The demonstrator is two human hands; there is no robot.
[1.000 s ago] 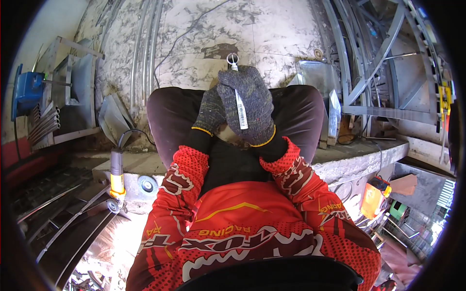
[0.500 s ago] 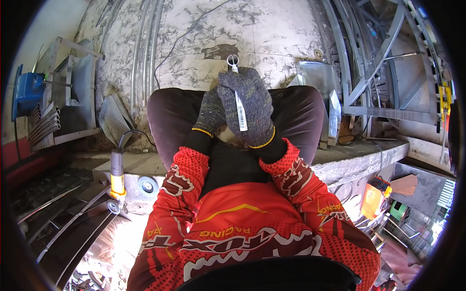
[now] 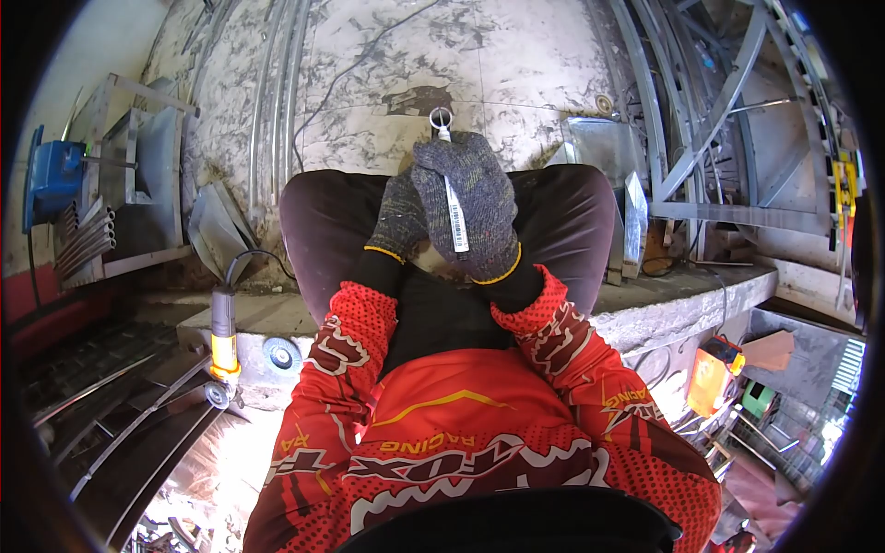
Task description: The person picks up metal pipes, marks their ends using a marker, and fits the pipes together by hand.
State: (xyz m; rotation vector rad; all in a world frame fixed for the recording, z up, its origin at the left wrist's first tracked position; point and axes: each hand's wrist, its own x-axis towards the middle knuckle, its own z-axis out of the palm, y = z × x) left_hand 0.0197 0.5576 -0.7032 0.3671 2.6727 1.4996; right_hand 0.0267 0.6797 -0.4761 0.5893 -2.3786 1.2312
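Both hands wear dark grey knitted gloves with yellow cuffs and are brought together above my lap. My right hand (image 3: pixel 468 203) lies over my left hand (image 3: pixel 403 207), fingers wrapped round. A white strap-like item with a ring (image 3: pixel 441 118) sticks out beyond the fingertips. Its printed barcode end (image 3: pixel 457 226) lies along the back of the right glove. The fingers of the left glove are mostly covered, so what they grip cannot be made out.
An angle grinder (image 3: pixel 223 341) stands at the left beside a round disc (image 3: pixel 281 353) on the concrete ledge (image 3: pixel 678 309). A blue machine (image 3: pixel 55 180) is at far left. Metal frames (image 3: pixel 737 214) lean at the right, near an orange tool (image 3: pixel 710 378).
The gloved hands have shifted very slightly, and the ring end sits a little lower. The clasp looks the same.
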